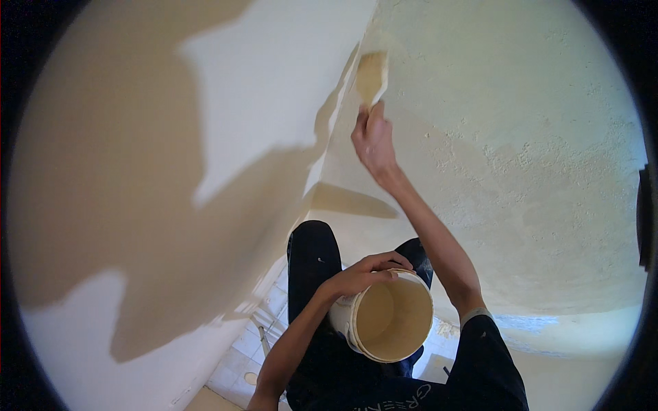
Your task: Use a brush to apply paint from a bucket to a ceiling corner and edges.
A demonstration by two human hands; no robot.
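My right hand [375, 142] is raised in the upper middle, its fingers closed round the handle of a wide, flat paintbrush [371, 74]. The brush points upward, its bristles at the cream wall [439, 89] just right of the corner. Down by my lap, my left hand [364, 275] curls its fingers over the rim of a white bucket [343, 320]. The bucket tilts so that its opening faces up; pale beige paint [376, 312] shows inside. Part of the brush handle is hidden in my fist.
A smooth white wall [253, 89] meets the cream wall at a corner line. Rough, pitted patches [521, 157] mark the cream wall. White floor tiles [229, 363] show below, with a thin stick [264, 341] near my left forearm. Something dark [643, 216] stands at the right edge.
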